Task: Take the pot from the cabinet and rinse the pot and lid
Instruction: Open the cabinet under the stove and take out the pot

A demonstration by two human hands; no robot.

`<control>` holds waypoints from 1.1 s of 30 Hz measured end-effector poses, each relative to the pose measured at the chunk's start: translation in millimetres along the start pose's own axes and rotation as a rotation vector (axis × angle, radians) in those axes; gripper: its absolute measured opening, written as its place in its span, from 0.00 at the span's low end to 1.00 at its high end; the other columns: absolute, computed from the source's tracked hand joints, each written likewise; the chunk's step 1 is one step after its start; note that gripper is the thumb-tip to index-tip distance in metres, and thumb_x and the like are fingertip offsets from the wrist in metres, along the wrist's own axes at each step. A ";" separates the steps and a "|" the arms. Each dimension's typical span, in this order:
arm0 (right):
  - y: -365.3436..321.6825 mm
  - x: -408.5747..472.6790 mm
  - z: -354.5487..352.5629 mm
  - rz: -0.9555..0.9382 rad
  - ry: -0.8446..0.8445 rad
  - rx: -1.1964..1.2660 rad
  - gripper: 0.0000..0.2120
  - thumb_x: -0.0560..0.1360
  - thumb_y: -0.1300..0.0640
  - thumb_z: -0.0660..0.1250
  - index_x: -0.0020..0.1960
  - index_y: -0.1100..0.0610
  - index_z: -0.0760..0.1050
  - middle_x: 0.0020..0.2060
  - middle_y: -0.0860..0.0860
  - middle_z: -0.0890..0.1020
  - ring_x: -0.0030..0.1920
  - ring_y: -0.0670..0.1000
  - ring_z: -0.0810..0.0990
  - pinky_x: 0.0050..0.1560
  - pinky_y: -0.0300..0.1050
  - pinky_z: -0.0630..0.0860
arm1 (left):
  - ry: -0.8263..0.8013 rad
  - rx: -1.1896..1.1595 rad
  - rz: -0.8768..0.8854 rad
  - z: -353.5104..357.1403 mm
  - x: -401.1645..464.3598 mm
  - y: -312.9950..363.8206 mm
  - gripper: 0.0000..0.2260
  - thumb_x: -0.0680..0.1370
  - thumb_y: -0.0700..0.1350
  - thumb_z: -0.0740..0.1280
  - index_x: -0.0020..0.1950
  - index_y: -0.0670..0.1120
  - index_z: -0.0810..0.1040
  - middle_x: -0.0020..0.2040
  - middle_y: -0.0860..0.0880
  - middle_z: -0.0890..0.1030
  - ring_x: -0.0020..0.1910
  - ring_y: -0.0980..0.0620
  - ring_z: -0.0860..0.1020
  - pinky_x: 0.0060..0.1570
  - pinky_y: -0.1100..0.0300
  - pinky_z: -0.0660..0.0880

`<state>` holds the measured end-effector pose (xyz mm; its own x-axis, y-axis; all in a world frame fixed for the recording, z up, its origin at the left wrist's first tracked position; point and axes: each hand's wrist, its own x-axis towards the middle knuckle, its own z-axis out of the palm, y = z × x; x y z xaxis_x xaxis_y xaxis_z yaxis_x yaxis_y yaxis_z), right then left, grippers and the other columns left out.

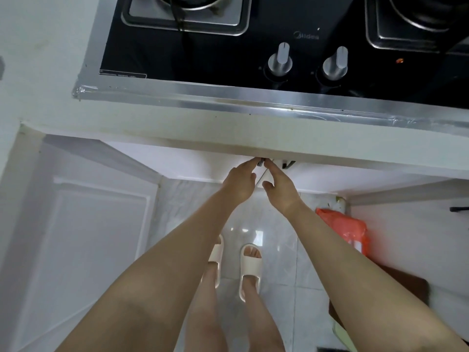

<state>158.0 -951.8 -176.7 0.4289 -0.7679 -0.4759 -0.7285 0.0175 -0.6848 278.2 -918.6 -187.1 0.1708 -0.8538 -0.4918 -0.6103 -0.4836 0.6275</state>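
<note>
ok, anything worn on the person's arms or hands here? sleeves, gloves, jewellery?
Nothing worn that shows. Left hand and right hand are bare, without gloves, rings or a watch, and both forearms are bare up to the frame edge, so no sleeves show. No markings or cables on either arm.

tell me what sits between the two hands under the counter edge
In the head view, a small dark cabinet handle sits between the left hand and right hand, at the door seam.

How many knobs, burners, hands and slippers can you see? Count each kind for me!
Knobs: 2, left knob and right knob
Burners: 2, left burner and right burner
Hands: 2, left hand and right hand
Slippers: 2, left slipper and right slipper
Total: 8
</note>
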 end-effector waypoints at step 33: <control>-24.5 -147.7 72.2 0.043 0.437 0.351 0.11 0.79 0.53 0.60 0.56 0.54 0.78 0.47 0.46 0.80 0.49 0.46 0.77 0.41 0.22 0.68 | 0.654 0.012 0.082 -7.7 -170.5 -35.3 0.16 0.79 0.50 0.61 0.65 0.48 0.75 0.62 0.46 0.75 0.63 0.47 0.72 0.59 0.53 0.74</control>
<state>151.1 -792.6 -129.5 0.0872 -0.9543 -0.2858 -0.4872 0.2094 -0.8478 276.5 -757.4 -120.7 0.5564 -0.8305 0.0280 -0.6492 -0.4134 0.6385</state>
